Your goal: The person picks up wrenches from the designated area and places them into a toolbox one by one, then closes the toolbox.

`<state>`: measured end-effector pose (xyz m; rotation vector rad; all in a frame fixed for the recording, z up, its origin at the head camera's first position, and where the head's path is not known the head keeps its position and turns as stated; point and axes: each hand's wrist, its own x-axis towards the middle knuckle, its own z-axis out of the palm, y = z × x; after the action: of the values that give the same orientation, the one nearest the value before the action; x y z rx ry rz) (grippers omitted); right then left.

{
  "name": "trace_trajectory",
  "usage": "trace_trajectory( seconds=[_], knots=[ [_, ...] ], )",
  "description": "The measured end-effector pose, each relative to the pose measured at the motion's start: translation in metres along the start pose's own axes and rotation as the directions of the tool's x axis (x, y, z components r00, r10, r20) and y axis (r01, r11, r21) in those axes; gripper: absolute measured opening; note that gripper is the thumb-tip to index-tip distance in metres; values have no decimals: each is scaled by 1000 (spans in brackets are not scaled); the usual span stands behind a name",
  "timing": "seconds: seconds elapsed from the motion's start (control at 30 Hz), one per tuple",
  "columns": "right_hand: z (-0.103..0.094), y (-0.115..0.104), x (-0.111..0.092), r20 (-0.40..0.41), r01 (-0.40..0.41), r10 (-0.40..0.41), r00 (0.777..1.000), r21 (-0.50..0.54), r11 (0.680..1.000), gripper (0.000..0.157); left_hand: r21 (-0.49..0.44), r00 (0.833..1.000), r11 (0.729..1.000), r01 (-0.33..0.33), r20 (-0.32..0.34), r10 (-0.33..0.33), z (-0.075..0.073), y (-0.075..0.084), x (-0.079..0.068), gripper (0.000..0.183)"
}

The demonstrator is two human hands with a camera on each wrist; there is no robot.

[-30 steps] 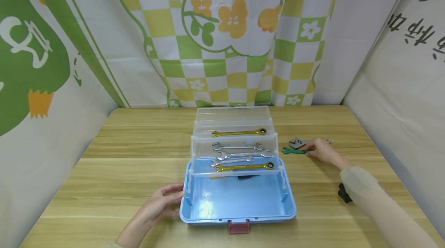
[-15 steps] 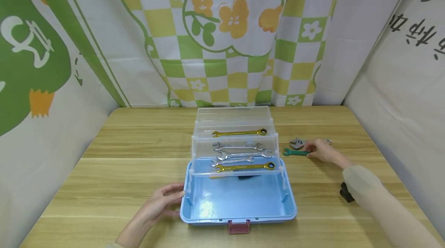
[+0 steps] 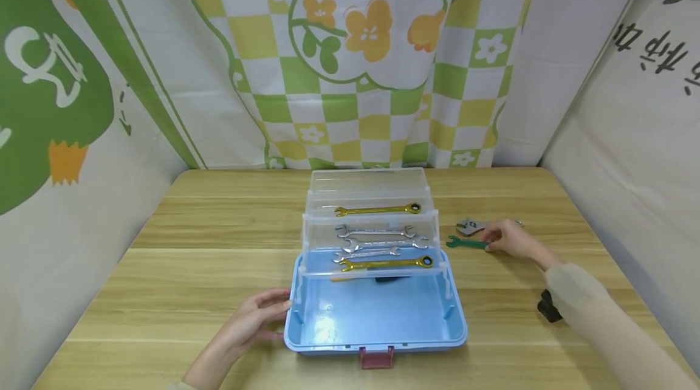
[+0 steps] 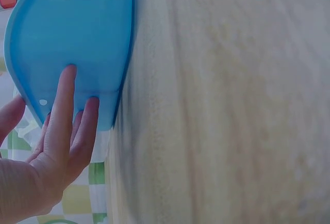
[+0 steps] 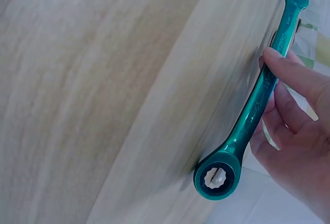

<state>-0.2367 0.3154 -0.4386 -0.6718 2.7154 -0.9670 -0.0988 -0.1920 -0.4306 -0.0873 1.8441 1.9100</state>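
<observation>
My right hand (image 3: 511,239) pinches a green ratcheting combination wrench (image 5: 251,118) between thumb and fingers. In the right wrist view its open jaw points up and its ring end hangs low. Behind that hand an adjustable wrench (image 3: 467,227) lies on the table, partly hidden by the fingers. My left hand (image 4: 54,154) rests its nearly straight fingertips on the side wall of the blue toolbox (image 4: 77,33), thumb by the rim. The toolbox's clear trays (image 3: 314,238) are fanned up. Gold wrenches (image 3: 383,264) and silver wrenches (image 3: 380,243) lie in them.
A small black object (image 3: 549,308) lies on the wooden table (image 3: 191,293), beside the right sleeve. A pink latch (image 3: 376,358) hangs at the toolbox's front. Patterned curtains (image 3: 355,104) stand behind and at both sides.
My right hand has drawn the green wrench slightly toward me and to the right, away from the adjustable wrench. The left hand stays at the toolbox.
</observation>
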Motion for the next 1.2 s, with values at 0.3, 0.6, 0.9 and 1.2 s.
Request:
trace_trajectory(
  seconds=[0.3,0.6,0.9,1.2],
  knots=[
    [-2,-3,-2,7,-23,23,1000,30,999,15,3,1000,1000,-2,13,2,-1,0,0,61],
    [-11,-12,-2,-2,-45,45,999,14,999,14,0,1000,1000,4,-2,-4,0,-1,1,62],
    [-19,-22,2,20,-34,34,999,24,999,15,-3,1000,1000,1,1,-1,-1,-1,0,62],
    [-29,-35,4,-18,-25,25,1000,-16,1000,15,4,1000,1000,4,1,-4,-1,-1,0,62]
  ],
)
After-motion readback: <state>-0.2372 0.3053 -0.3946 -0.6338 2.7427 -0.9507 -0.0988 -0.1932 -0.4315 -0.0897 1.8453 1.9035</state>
